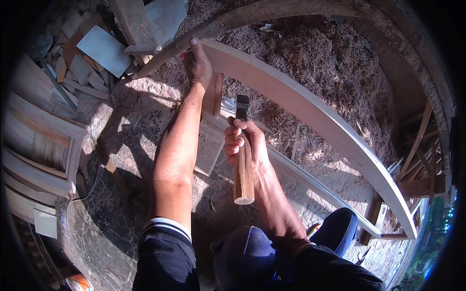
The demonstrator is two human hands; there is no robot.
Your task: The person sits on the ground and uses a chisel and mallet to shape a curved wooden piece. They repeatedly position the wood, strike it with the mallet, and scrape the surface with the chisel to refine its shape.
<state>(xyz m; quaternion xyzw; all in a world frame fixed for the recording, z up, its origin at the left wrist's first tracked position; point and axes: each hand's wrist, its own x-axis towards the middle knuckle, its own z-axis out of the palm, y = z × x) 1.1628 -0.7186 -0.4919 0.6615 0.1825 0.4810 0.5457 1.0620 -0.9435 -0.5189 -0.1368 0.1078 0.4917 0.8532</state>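
A long light wooden board (pixel 301 104) stands on edge and runs from the upper middle to the lower right. It looks like one side of a wooden frame. My left hand (pixel 198 65) grips its far end, thumb on top, the other fingers mostly hidden behind the wood. In front of me my right hand (pixel 250 143) is wrapped around the wooden handle of a hammer (pixel 242 104). The dark metal head points away from me and the handle's butt faces me. A thinner rail (pixel 310 182) of the frame lies lower down, past the hammer.
Wood shavings (pixel 320 63) pile up beyond the board. Wood offcuts (pixel 87 72) and a pale flat panel (pixel 104 51) lie at the far left. Panelled wooden pieces (pixel 41 140) stand on the left. A curved timber (pixel 291 8) arcs across the back. A thin cable (pixel 73 213) crosses the floor.
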